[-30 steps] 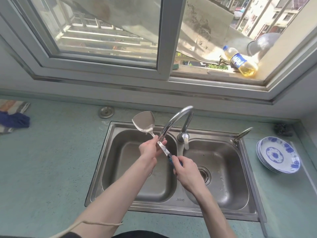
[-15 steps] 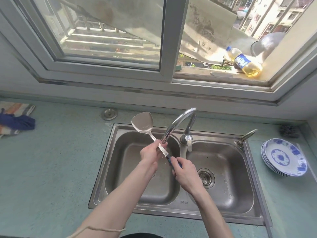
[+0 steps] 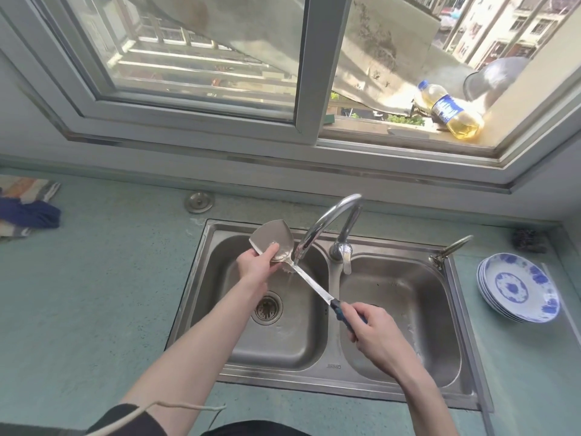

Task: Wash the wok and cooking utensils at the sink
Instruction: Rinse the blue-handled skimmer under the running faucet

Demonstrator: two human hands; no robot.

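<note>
Rinsing the spatula (image 3: 276,247) under the tap (image 3: 327,225), over the left basin of the sink (image 3: 333,371). No wok in view. To do it well, imo: keep the blade right under the stream, rub both faces w/ the thumb, turn the handle so the back gets water too, hold it low to cut splash.

Left hand (image 3: 256,265) reaches up to the blade, fingers curled round its lower edge, thumb on the face. Right hand (image 3: 374,335) sits over the right basin, fingers wrapped round the blue handle end, wrist bent, shaft running up-left between the two. Plates (image 3: 518,287) stacked on the worktop (image 3: 94,294) at right.
</note>
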